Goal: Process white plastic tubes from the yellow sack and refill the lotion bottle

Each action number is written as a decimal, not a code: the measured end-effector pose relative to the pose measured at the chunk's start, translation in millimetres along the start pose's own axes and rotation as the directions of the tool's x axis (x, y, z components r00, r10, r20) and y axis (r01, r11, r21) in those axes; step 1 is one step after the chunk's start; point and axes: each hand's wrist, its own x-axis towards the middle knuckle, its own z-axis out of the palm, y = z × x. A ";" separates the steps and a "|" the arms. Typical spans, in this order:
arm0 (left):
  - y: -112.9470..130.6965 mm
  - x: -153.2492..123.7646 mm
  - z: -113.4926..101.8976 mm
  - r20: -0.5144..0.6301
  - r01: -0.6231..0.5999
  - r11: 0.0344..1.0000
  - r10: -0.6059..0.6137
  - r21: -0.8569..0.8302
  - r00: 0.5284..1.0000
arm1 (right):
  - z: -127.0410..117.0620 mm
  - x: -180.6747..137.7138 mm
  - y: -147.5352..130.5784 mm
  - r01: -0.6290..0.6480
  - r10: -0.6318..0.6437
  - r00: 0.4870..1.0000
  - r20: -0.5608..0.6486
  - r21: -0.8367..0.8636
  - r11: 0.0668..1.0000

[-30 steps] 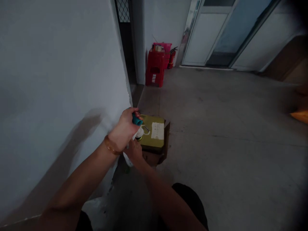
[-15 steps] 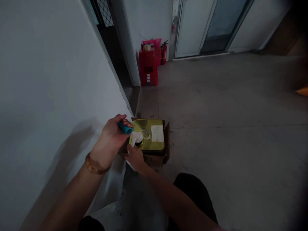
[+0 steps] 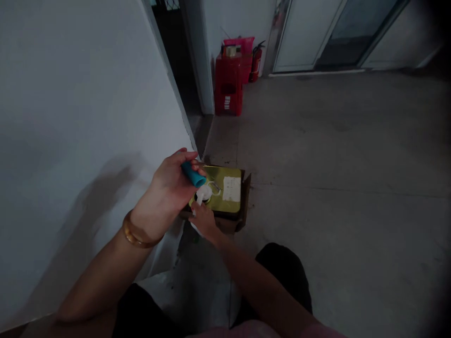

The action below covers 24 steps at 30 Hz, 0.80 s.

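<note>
My left hand (image 3: 176,180) is closed around a short teal tube (image 3: 194,174), its hollow end facing me. This tube is above the near left corner of a yellow-green metal can (image 3: 218,206) with a looped handle and a white paper label (image 3: 231,188). Just below it, my right hand (image 3: 205,220) grips a white, soft-looking piece (image 3: 203,193) at the can's round dark opening. Whether that piece is cloth, paper or plastic I cannot tell. Around the can is an open cardboard box (image 3: 243,213) on the floor.
The white wall (image 3: 88,94) runs close along my left, ending at a dark doorway (image 3: 176,61). Farther off stand a red plastic container (image 3: 229,89) and a fire extinguisher (image 3: 255,65). A sliding door (image 3: 303,37) is at the back. My knee (image 3: 285,267) is near the box.
The view has tilted down and shifted a little. My left hand with the teal tube has moved slightly over the can; my right hand stays on the white piece at the opening.
</note>
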 end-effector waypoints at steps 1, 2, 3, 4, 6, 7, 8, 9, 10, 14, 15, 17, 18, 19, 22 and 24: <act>0.3 -1.4 1.1 0.002 -0.008 1.000 0.008 -0.006 1.000 | -0.4 0.4 1.2 0.005 -0.005 1.000 0.008 -0.002 1.000; 0.6 -2.7 1.9 0.000 -0.017 1.000 0.017 -0.011 1.000 | -0.5 0.9 2.2 0.008 -0.008 1.000 0.017 -0.005 1.000; 1.2 -4.0 2.3 0.000 -0.022 1.000 0.022 -0.016 1.000 | -0.3 1.4 3.1 0.012 -0.012 1.000 0.024 -0.009 1.000; 1.9 -5.2 2.6 -0.002 -0.023 1.000 0.023 -0.021 1.000 | 0.2 1.8 3.8 0.015 -0.015 0.999 0.030 -0.013 1.000; 4.1 -7.8 3.0 -0.013 -0.019 0.999 0.019 -0.031 1.000 | 1.9 2.4 5.2 0.021 -0.020 0.999 0.037 -0.023 1.000; 5.5 -9.3 3.5 -0.020 -0.016 0.999 0.015 -0.036 1.000 | 2.8 2.5 5.9 0.024 -0.023 0.999 0.038 -0.028 0.999; 7.0 -11.0 4.1 -0.026 -0.019 0.999 0.018 -0.040 0.999 | 3.7 2.6 6.6 0.028 -0.027 0.999 0.039 -0.033 0.999; 8.7 -12.7 4.8 -0.033 -0.026 0.999 0.024 -0.044 0.999 | 4.4 2.7 7.4 0.032 -0.031 0.999 0.041 -0.037 0.999; 10.4 -14.4 5.8 -0.041 -0.033 0.998 0.031 -0.045 0.999 | 5.1 2.7 8.0 0.037 -0.035 0.998 0.044 -0.041 0.998; 17.7 -20.2 9.9 -0.032 -0.045 0.998 0.044 -0.034 0.999 | 6.2 2.6 9.8 0.044 -0.041 0.998 0.052 -0.057 0.997; 19.7 -21.6 10.9 -0.025 -0.042 0.999 0.041 -0.032 0.999 | 6.2 2.5 9.9 0.041 -0.038 0.998 0.053 -0.060 0.997; 24.0 -25.0 13.0 -0.014 -0.035 0.999 0.034 -0.027 0.999 | 5.5 2.4 9.8 0.034 -0.030 0.998 0.057 -0.065 0.997; 26.3 -27.1 14.2 -0.009 -0.028 0.999 0.028 -0.019 1.000 | 4.7 2.3 9.6 0.033 -0.029 0.998 0.062 -0.066 0.997; 28.8 -29.3 15.5 -0.006 -0.023 1.000 0.023 -0.006 1.000 | 3.7 2.2 9.3 0.033 -0.029 0.997 0.067 -0.066 0.997; 36.0 -33.2 19.4 -0.003 -0.030 0.999 0.030 0.039 1.000 | 0.0 1.5 8.4 0.036 -0.031 0.996 0.080 -0.062 0.997; 39.8 -29.7 21.1 0.011 -0.030 0.997 0.030 0.067 0.999 | -1.8 1.1 8.3 0.032 -0.027 0.996 0.079 -0.058 0.998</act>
